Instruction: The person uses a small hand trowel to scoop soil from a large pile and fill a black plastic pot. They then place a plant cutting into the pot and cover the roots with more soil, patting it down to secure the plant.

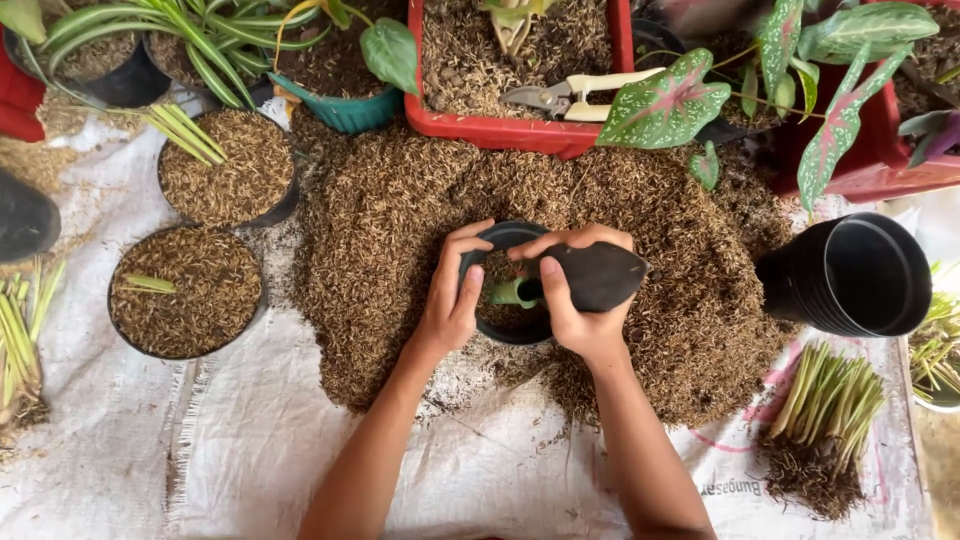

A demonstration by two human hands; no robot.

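Observation:
A small black pot point(497, 238) sits in the middle of a big heap of brown husk mix point(390, 230). My left hand point(452, 298) grips the pot's left rim. My right hand point(575, 305) holds a dark scoop point(603, 274) tilted over the pot's right side. A green plant shoot point(513, 293) stands inside the pot between my hands. The pot is partly filled with the husk mix.
Two filled black pots point(228, 168) point(185, 292) sit at left, each with a shoot. A stack of empty black pots point(850, 275) lies on its side at right. Bundles of shoots point(828, 400) lie at lower right. Red planters point(520, 130), pruning shears point(565, 95) and leafy plants line the back.

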